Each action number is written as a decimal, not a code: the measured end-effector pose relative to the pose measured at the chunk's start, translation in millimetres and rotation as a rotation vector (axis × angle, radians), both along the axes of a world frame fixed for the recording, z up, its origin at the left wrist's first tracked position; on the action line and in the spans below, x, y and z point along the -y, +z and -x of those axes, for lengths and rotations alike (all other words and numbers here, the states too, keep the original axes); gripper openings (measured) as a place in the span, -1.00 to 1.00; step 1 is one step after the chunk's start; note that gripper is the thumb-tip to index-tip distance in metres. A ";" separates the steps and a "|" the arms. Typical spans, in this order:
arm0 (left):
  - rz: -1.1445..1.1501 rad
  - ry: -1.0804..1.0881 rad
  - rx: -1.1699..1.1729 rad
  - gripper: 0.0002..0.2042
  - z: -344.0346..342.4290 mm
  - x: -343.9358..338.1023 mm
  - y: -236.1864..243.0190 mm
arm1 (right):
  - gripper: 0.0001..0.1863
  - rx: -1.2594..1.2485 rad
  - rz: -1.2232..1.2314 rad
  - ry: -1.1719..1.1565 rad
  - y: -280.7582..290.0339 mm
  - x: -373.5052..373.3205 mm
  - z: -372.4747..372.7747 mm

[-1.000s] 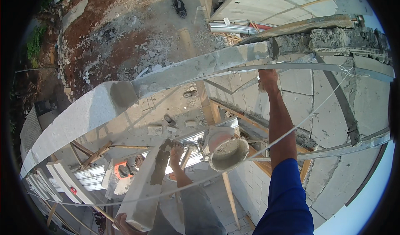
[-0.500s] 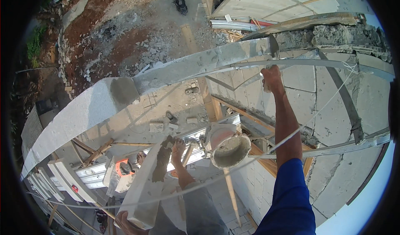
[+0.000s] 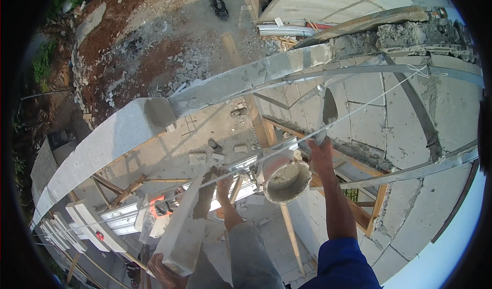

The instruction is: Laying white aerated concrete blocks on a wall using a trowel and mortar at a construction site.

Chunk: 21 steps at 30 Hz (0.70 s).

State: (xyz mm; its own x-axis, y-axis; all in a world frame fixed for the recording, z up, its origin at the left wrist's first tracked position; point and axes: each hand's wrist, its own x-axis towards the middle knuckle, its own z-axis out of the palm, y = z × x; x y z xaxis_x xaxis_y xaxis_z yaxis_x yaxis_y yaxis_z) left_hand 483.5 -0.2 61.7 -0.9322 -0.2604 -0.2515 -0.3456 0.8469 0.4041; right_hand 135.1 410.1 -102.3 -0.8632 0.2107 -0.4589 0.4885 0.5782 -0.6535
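My right hand (image 3: pixel 321 153) grips a trowel (image 3: pixel 328 107) by its handle, the blade pointing up over the space beside the top strip of blockwork (image 3: pixel 251 71). Just left of that hand is a round bucket (image 3: pixel 267 185) with grey mortar inside. My left hand (image 3: pixel 160 271) wraps round the lower end of a long pale block (image 3: pixel 177 240), which has a dark wet mortar patch (image 3: pixel 204 191) near its upper end. My bare foot (image 3: pixel 223 190) is beside the block. A thin white string (image 3: pixel 384 91) crosses above the trowel and bucket.
Curved metal bars (image 3: pixel 446 153) and a block wall (image 3: pixel 410 202) flank me on the right. Loose white slabs (image 3: pixel 89 222), an orange-handled tool (image 3: pixel 160 207) and wooden poles (image 3: pixel 289 238) are around me. Far below lie rubble (image 3: pixel 189 66) and a parked motorbike (image 3: pixel 218 2).
My right hand has drawn the trowel down and toward me from the top strip, to beside the bucket. My left hand still holds the block.
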 end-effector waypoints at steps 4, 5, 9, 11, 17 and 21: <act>0.006 -0.022 0.005 -0.10 -4.2 4.5 -3.7 | -0.61 -0.241 -0.111 0.266 -17.4 41.9 -26.2; -0.006 -0.027 0.016 -0.10 -7.0 6.9 -2.5 | -0.62 -0.166 -0.177 0.285 -25.7 54.8 -7.2; -0.007 -0.009 0.074 -0.12 -1.1 1.2 -3.5 | -0.61 -0.357 -0.271 0.356 -46.5 83.4 100.7; -0.023 -0.021 0.037 -0.13 -0.5 1.9 -0.4 | -0.61 -0.397 -0.228 0.350 -62.0 95.9 116.8; -0.032 0.030 -0.016 -0.31 -18.0 0.0 -3.8 | -0.63 -0.334 -0.164 0.460 -59.4 162.7 30.1; -0.034 0.025 0.038 -0.35 -16.5 7.6 1.9 | -0.62 -0.125 -0.240 0.477 -46.9 201.0 -18.8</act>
